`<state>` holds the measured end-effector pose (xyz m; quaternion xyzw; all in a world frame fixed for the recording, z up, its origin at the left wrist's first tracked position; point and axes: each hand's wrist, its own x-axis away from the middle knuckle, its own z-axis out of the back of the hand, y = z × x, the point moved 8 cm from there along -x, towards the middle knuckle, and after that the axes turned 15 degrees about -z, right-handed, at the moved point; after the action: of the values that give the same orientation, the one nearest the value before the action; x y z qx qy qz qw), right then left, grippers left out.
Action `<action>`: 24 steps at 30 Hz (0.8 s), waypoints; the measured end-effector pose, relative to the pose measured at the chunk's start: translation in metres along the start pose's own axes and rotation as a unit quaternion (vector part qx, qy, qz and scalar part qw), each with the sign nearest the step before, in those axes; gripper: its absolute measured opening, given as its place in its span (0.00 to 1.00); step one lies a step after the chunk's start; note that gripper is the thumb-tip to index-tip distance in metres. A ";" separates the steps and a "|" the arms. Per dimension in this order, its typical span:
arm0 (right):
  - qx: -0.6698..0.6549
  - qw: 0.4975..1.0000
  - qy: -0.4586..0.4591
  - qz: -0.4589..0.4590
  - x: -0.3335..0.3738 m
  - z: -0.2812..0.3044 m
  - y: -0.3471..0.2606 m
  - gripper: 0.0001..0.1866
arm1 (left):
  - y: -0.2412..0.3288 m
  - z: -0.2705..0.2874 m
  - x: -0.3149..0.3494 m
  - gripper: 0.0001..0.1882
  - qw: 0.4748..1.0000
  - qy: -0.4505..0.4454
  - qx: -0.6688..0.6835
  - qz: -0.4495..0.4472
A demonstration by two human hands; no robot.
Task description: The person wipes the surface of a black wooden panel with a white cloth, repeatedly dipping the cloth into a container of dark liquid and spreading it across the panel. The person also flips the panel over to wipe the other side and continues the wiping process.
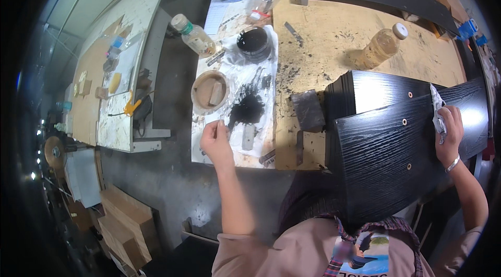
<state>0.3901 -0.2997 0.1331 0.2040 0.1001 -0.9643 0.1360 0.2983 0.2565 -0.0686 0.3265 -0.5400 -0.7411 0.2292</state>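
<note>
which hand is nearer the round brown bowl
Left. The left hand is just on the near side of the bowl; the right hand is far to its right, at the black panel.

Worn at head height, close behind the near edge of the worktable (pixel 334 32), tilted steeply down, facing its far edge, fisheye-wide, taking in its left front corner.
</note>
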 end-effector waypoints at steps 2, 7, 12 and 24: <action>-0.004 1.000 0.006 0.001 0.000 0.000 0.000 0.19 | -0.012 0.023 0.006 0.06 0.962 -0.035 -0.256 -0.089; -0.004 1.000 -0.005 0.000 0.001 -0.001 0.001 0.21 | -0.019 0.021 0.027 0.07 0.885 -0.131 -0.427 -0.133; 0.000 1.000 -0.013 -0.004 0.002 -0.002 0.005 0.21 | -0.023 0.024 0.028 0.06 0.888 -0.137 -0.418 -0.137; 0.007 1.000 0.000 -0.003 -0.002 0.002 -0.002 0.19 | -0.016 0.042 0.025 0.07 0.884 -0.014 -0.418 -0.210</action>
<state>0.3903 -0.2974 0.1357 0.2047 0.0940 -0.9654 0.1315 0.2509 0.2712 -0.0811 0.2962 -0.1022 -0.9332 0.1759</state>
